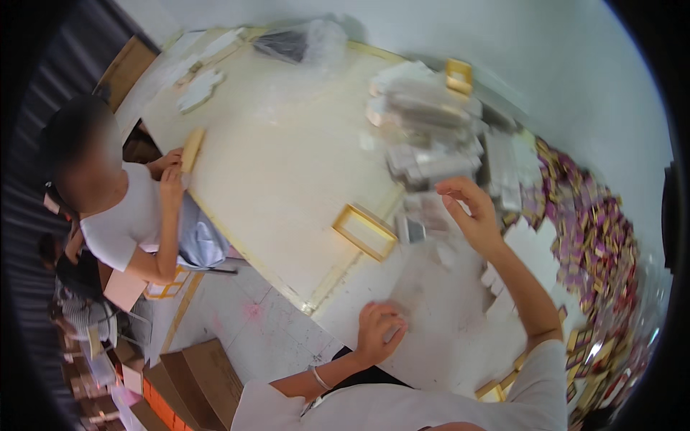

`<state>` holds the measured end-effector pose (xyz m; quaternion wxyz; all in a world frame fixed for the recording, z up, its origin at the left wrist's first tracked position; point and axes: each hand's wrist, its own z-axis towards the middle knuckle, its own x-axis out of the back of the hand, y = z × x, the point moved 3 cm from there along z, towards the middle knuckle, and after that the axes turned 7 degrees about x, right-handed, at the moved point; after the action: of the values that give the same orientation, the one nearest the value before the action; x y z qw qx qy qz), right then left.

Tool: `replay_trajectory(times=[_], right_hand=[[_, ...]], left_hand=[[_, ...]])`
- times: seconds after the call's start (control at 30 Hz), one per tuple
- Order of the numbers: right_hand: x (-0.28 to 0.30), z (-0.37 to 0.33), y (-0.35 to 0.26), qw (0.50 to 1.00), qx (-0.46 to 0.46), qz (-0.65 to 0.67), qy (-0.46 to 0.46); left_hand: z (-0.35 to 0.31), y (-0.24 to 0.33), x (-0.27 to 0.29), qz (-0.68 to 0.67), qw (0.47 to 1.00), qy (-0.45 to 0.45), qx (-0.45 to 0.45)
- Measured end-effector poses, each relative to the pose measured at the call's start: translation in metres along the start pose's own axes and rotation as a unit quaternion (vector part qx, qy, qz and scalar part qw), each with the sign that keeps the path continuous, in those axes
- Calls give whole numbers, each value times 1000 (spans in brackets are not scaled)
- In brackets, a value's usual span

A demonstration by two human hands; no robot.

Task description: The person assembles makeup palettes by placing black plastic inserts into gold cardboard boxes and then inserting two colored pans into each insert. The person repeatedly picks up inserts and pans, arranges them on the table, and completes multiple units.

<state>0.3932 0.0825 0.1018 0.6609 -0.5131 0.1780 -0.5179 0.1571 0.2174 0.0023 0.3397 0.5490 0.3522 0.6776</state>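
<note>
My left hand is low over the table's near edge, its fingers curled round something pale and partly see-through that I cannot make out. A blurred translucent patch lies just beyond its fingertips. My right hand is raised further out to the right, fingers bent, with a gap between thumb and forefinger and nothing visible in it. Left of it, a gold-rimmed rectangular frame or shallow box rests on the table. A small clear-and-dark piece is beside that frame, close to some blurred clear plastic pieces.
Behind my right hand rises a pile of clear plastic boxes. Many small purple-and-gold pieces are heaped along the right wall. White flat pieces lie beneath my right forearm. Across the table's left edge, a seated person holds a yellowish strip.
</note>
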Motion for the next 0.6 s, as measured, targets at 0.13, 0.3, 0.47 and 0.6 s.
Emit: replay_trajectory(times=[0.13,0.3,0.47,0.6], right_hand=[[-39,71,26,989,-99,101,34],[-80,168,94,963,-223,122,83],[-156,280,116,949,-2,-314,0],[-211,354,156,874,25,-461,-149]], left_hand=[[57,-39,73,149,987,59,10],[170,-122,169,328,910,179,180],[198,-138,160,383,888,70,245],[197,-146,166,378,890,56,251]])
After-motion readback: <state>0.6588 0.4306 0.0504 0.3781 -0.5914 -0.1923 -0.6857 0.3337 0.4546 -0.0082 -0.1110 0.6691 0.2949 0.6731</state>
